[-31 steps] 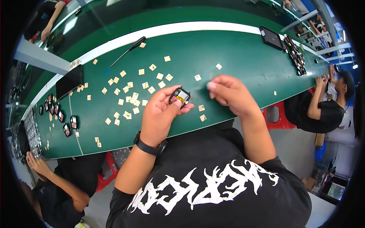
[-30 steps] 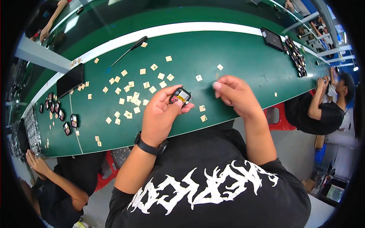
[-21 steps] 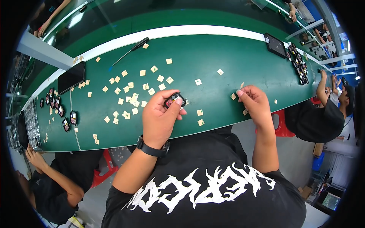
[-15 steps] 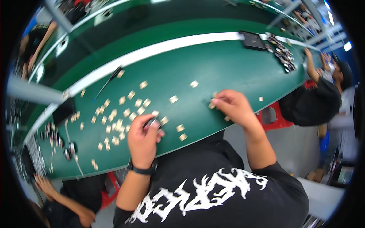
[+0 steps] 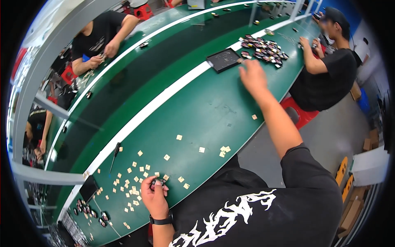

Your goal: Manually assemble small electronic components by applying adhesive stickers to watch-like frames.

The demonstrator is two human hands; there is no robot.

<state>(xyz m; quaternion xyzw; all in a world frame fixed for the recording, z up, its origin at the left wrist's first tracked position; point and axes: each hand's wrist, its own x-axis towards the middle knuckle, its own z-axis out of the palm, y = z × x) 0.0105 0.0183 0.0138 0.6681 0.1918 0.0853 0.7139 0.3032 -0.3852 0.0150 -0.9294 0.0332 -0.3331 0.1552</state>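
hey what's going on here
A person's left hand holds a small dark device low over the green table. The right hand is stretched out beside the black tray and the pile of similar devices; whether it grips anything is unclear. Small tan squares lie scattered, mostly around the left hand.

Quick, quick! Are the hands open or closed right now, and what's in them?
Left hand: closed, holding a small dark device.
Right hand: near the black tray; whether it's open or holding anything can't be told.
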